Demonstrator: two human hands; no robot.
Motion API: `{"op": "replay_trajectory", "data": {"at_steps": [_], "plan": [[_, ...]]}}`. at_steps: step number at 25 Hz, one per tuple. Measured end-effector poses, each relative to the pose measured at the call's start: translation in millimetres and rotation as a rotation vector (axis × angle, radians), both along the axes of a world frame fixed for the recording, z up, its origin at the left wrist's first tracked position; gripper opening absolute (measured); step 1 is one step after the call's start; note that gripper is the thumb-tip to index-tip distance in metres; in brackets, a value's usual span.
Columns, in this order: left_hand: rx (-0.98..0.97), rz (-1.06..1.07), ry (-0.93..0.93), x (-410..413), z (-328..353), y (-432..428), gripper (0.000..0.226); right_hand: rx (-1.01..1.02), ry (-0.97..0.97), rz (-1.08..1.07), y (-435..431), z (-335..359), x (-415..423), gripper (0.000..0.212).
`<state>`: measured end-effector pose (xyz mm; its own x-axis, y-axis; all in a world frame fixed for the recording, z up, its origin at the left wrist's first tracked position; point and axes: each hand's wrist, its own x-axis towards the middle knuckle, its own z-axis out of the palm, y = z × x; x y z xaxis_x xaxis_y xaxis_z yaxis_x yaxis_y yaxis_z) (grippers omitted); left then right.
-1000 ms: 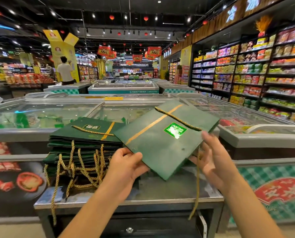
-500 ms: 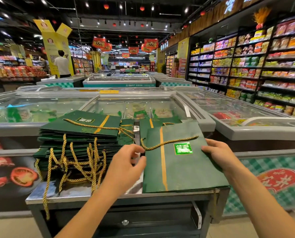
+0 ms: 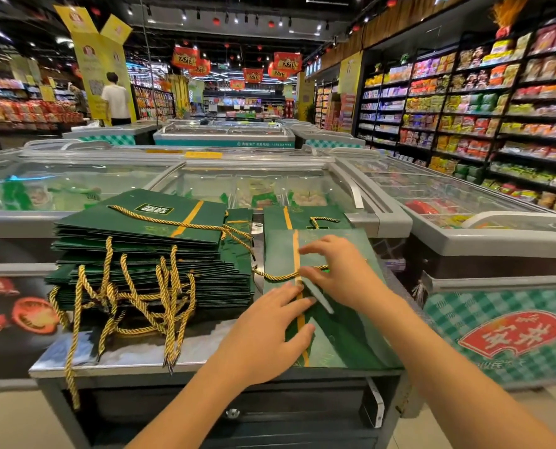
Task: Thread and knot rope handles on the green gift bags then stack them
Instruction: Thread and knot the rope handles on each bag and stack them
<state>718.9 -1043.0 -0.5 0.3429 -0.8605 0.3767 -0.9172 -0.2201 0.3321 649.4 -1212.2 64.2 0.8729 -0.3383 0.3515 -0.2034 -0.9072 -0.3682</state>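
Note:
A flat green gift bag (image 3: 344, 335) with a gold stripe lies on the right part of the metal table (image 3: 140, 358). A gold rope (image 3: 276, 276) runs across it and off its left edge. My left hand (image 3: 263, 332) presses flat on the bag by the stripe, fingers straight. My right hand (image 3: 341, 270) lies over the rope, and its thumb and fingers pinch a raised edge of the bag's top layer. On the left stands a tall stack of finished bags (image 3: 147, 254), its gold handles hanging over the front.
More green bags (image 3: 302, 218) lie behind the one I work on. Glass-topped chest freezers (image 3: 383, 222) surround the table at the back and right. Stocked shelves (image 3: 497, 108) line the right aisle. A person (image 3: 116, 98) stands far off at the left.
The bag went from held tilted in the air to lying flat on the table. Both hands moved from its edges onto its face, near the rope and stripe.

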Motion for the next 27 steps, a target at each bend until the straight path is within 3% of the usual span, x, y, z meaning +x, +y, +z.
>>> {"op": "replay_trajectory", "data": {"at_steps": [4,7,16,19,23,27], "plan": [[-0.138,0.062,-0.005,-4.7,0.8,7.8,0.047,0.038,0.112,0.16,21.9,3.9,50.2,0.03],[-0.187,0.083,-0.016,-7.5,-0.8,10.1,0.047,-0.003,0.125,0.199,23.1,-1.7,56.3,0.012],[-0.243,0.106,0.034,-11.5,0.3,9.7,0.034,-0.11,0.108,-0.056,-67.5,-2.1,-46.2,0.004],[-0.269,0.115,0.011,-11.4,-1.7,9.4,0.031,-0.066,0.088,-0.098,-70.9,-7.2,-63.4,0.009],[-0.234,0.12,0.042,-11.3,0.8,10.3,0.038,0.041,-0.01,-0.049,-47.0,-5.2,-55.5,0.03],[-0.185,0.127,0.062,-9.4,0.9,12.2,0.04,-0.02,0.109,0.006,-12.1,-8.2,-28.4,0.03]]}}
